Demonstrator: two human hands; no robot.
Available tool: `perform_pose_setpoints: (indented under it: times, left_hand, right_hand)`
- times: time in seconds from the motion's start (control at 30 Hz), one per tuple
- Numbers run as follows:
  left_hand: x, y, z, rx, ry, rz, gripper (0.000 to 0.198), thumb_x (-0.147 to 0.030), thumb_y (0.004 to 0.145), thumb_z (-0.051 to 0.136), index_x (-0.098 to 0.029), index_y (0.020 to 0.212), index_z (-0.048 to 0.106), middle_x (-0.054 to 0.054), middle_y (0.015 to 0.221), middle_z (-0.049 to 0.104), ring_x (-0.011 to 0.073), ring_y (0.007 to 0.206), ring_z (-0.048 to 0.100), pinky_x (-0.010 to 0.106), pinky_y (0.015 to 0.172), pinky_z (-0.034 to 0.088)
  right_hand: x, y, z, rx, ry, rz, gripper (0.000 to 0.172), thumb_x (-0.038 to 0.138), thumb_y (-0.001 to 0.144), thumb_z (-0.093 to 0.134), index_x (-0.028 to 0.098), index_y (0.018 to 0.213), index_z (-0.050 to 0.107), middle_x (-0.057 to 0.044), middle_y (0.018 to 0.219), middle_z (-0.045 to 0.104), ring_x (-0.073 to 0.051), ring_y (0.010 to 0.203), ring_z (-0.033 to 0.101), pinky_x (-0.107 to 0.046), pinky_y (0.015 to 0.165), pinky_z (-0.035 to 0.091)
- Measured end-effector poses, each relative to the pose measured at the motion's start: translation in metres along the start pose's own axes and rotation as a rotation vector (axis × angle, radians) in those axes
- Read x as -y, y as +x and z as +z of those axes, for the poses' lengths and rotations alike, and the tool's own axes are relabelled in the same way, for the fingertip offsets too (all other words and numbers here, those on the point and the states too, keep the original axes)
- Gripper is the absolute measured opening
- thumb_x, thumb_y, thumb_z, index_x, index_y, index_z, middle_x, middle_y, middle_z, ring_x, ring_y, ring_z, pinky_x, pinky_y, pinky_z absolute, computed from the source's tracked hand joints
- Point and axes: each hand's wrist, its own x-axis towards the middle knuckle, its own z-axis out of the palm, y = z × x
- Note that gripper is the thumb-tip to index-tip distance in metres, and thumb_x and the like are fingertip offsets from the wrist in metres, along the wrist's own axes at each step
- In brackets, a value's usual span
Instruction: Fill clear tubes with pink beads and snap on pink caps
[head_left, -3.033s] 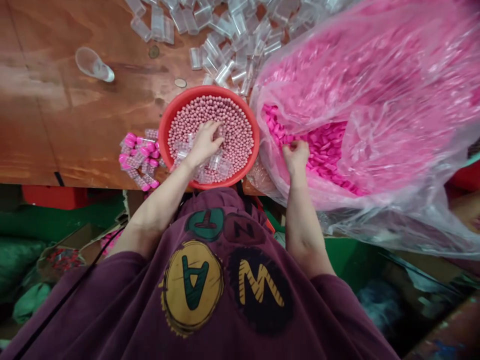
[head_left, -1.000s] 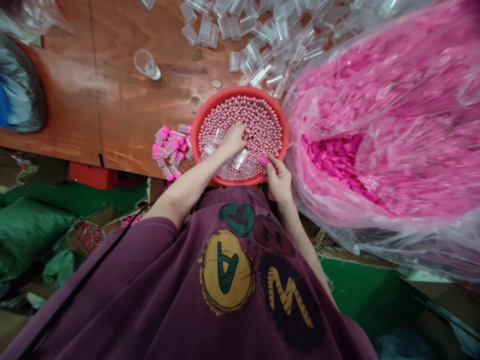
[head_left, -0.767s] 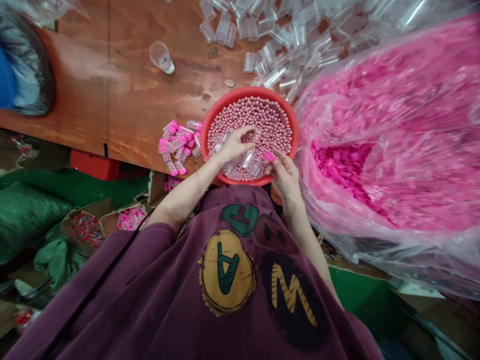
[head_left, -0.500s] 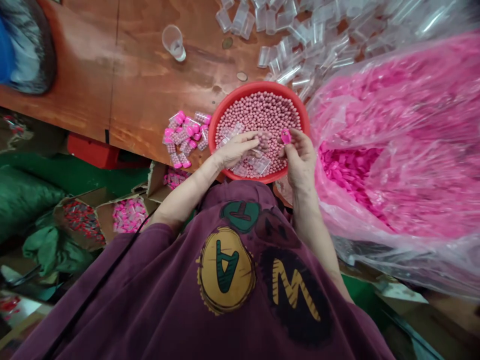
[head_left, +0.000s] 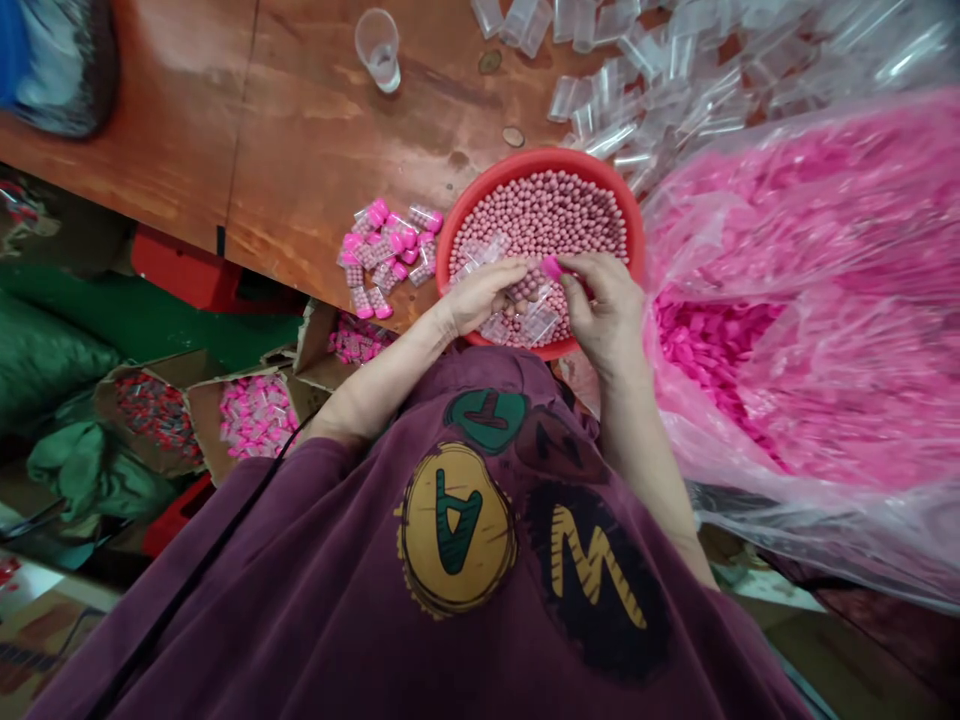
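Note:
My left hand (head_left: 484, 292) is closed around a small clear bottle (head_left: 527, 287) filled with pink beads, over the red basin (head_left: 638, 225). Between the thumb and fingers of my right hand (head_left: 609, 305) is a bright pink cap (head_left: 552, 267), held at the bottle's mouth. Whether the cap is seated cannot be made out. Below both hands, pink beads (head_left: 540, 210) fill the basin, and several clear bottles (head_left: 480, 252) lie on them. Left of the basin lies a pile of bead-filled bottles with pink caps (head_left: 386, 250).
Many clear empty bottles (head_left: 660, 60) are strewn over the wooden table (head_left: 300, 130). A plastic bag of pink caps (head_left: 840, 300) bulges at the right. A clear cup (head_left: 379, 50) stands further back. Cardboard boxes of small items (head_left: 259, 415) sit below the table's edge at left.
My right hand has brought the pink cap leftward to the bottle in my left hand and turned it over. The whole view has shifted slightly.

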Motion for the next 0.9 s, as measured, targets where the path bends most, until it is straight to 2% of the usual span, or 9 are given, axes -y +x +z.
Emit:
perform_pose_setpoints:
  times: [0.07,0.17,0.27,0.4,0.5,0.6,0.73,0.9]
  left_hand:
    - [0.003,0.002,-0.001,-0.003,-0.018,-0.018,0.034,-0.036,0.122,0.056,-0.017,0.138,0.079,0.012,0.116,0.085,0.0259,0.108,0.085,0.045,0.102,0.071]
    - [0.007,0.005,-0.003,-0.03,-0.083,-0.068,0.03,-0.033,0.12,0.059,-0.017,0.138,0.079,0.009,0.106,0.083,0.0191,0.088,0.08,0.034,0.083,0.066]
    - [0.009,0.005,-0.003,-0.051,-0.15,-0.112,0.025,-0.029,0.119,0.063,-0.017,0.134,0.078,0.005,0.097,0.08,0.0149,0.076,0.074,0.027,0.072,0.059]
    - [0.012,0.003,0.001,-0.024,-0.216,-0.099,0.018,-0.026,0.119,0.065,-0.016,0.124,0.079,0.005,0.098,0.081,0.0128,0.075,0.074,0.024,0.07,0.056]
    - [0.017,0.003,0.006,-0.016,-0.256,-0.045,0.013,-0.031,0.117,0.076,-0.018,0.116,0.08,0.002,0.097,0.079,0.0102,0.074,0.072,0.021,0.067,0.053]
    - [0.023,0.003,0.012,-0.028,-0.261,0.02,0.017,-0.036,0.113,0.085,-0.02,0.117,0.082,0.0,0.093,0.076,0.0073,0.071,0.067,0.019,0.066,0.051]
    - [0.024,-0.001,0.018,-0.048,-0.233,0.083,0.022,-0.037,0.111,0.088,-0.021,0.124,0.085,-0.001,0.094,0.077,0.0062,0.071,0.066,0.019,0.066,0.051]
    - [0.016,-0.008,0.025,-0.057,-0.193,0.078,0.023,-0.037,0.113,0.086,-0.022,0.13,0.087,0.0,0.098,0.078,0.0055,0.074,0.067,0.02,0.069,0.052]
  right_hand:
    - [-0.011,0.001,0.0,0.028,-0.144,-0.023,0.019,0.046,0.114,0.074,0.034,0.122,0.087,-0.008,0.13,0.086,-0.035,0.127,0.073,-0.064,0.126,0.057]
    - [-0.029,0.0,0.003,0.014,-0.307,0.005,0.022,0.034,0.113,0.069,0.03,0.125,0.087,-0.012,0.135,0.085,-0.037,0.128,0.072,-0.066,0.124,0.054]
    - [-0.036,-0.004,0.01,-0.086,-0.193,0.022,0.027,0.039,0.117,0.066,0.027,0.127,0.088,-0.012,0.132,0.086,-0.034,0.125,0.077,-0.06,0.12,0.061]
    - [-0.026,-0.008,0.021,-0.134,0.089,0.008,0.039,0.06,0.119,0.068,0.029,0.13,0.089,-0.008,0.127,0.089,-0.03,0.12,0.083,-0.052,0.112,0.069]
    - [-0.015,-0.01,0.026,-0.11,0.15,0.01,0.044,0.068,0.117,0.07,0.031,0.129,0.09,-0.008,0.124,0.091,-0.03,0.118,0.085,-0.052,0.11,0.071]
    - [-0.011,-0.011,0.026,-0.129,0.146,0.0,0.045,0.07,0.117,0.069,0.031,0.126,0.091,-0.008,0.121,0.091,-0.03,0.116,0.086,-0.052,0.109,0.072]
    - [-0.012,-0.012,0.018,-0.108,0.167,-0.043,0.04,0.065,0.116,0.073,0.029,0.118,0.091,-0.01,0.116,0.089,-0.03,0.114,0.085,-0.054,0.109,0.071]
    - [-0.005,-0.016,0.012,-0.118,0.121,-0.08,0.039,0.062,0.118,0.07,0.028,0.118,0.089,-0.01,0.115,0.086,-0.03,0.112,0.084,-0.054,0.106,0.072]
